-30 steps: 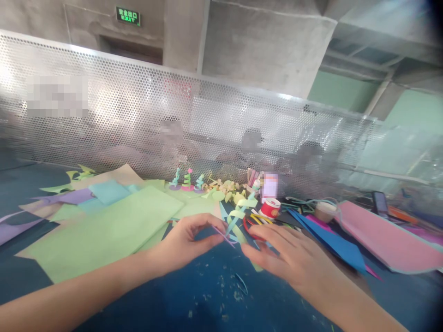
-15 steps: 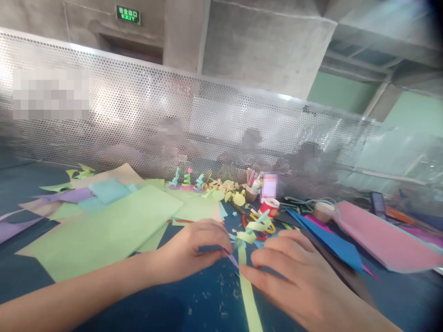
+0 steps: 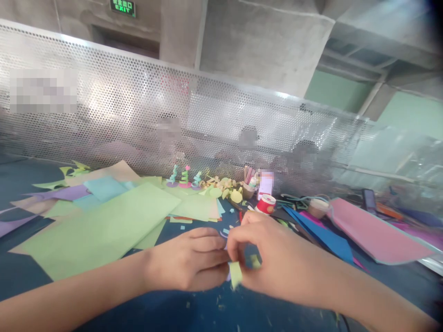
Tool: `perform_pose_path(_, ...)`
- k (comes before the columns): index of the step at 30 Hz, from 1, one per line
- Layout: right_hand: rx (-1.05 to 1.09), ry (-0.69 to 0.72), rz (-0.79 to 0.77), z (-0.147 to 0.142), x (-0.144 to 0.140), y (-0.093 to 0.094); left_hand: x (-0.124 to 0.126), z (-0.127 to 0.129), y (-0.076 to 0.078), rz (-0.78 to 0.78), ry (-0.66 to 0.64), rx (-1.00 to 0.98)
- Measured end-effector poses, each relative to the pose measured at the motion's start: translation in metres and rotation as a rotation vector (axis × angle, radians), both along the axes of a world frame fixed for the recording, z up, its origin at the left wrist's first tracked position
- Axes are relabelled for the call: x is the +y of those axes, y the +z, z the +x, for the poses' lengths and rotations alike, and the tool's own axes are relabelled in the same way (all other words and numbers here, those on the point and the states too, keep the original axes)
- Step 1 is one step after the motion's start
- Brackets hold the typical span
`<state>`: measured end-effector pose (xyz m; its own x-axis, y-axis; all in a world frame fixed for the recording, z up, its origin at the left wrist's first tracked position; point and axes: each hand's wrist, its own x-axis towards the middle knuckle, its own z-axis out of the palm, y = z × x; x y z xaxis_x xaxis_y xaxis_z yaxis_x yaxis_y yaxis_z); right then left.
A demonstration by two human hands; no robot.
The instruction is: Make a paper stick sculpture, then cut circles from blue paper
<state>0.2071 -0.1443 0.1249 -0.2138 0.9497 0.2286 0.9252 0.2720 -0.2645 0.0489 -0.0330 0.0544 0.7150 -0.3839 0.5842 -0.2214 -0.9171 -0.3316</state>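
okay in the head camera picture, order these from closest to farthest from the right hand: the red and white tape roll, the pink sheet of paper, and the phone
From the right hand:
1. Red and white tape roll, just beyond the knuckles, toward the mesh screen.
2. Pink sheet of paper, off to the right on the table.
3. Phone, behind the pink sheet, at the far right.

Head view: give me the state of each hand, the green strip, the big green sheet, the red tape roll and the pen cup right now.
left hand: fingers curled, pinching the strip
right hand: fingers closed on the strip, touching the left hand
light green paper strip: held between both hands, mostly hidden
large green sheet: lying flat on the table
red tape roll: standing on the table, untouched
pen cup: upright, holding pens
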Motion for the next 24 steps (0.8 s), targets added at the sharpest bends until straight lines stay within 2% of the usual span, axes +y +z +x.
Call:
perform_pose_path(4,0.085,-0.041,-0.291,0.004,0.01,0.013,0.002,-0.003,0.002,0.118,0.004,-0.084)
perform_pose_path(6,0.174,-0.026,-0.437,0.008,0.015,0.018,0.003,-0.005,0.002,0.068,-0.006,-0.055)
perform_pose_path(10,0.379,0.062,-0.567,0.017,0.024,0.02,0.005,-0.009,0.001,-0.127,-0.032,0.064)
perform_pose_path(12,0.403,0.062,-0.58,0.022,0.027,0.017,0.005,-0.01,-0.001,-0.139,-0.042,0.082)
perform_pose_path(15,0.382,0.019,-0.55,0.028,0.029,0.013,0.004,-0.01,-0.002,-0.051,-0.066,0.02)
perform_pose_path(17,0.439,0.024,-0.583,0.031,0.03,0.009,0.005,-0.011,-0.003,-0.024,-0.08,-0.029)
perform_pose_path(21,0.699,0.057,-0.667,0.036,0.03,-0.001,0.007,-0.011,-0.003,-0.18,-0.077,-0.044)
perform_pose_path(24,0.83,0.017,-0.55,0.037,0.029,-0.009,0.007,-0.011,-0.003,-0.326,-0.089,-0.074)
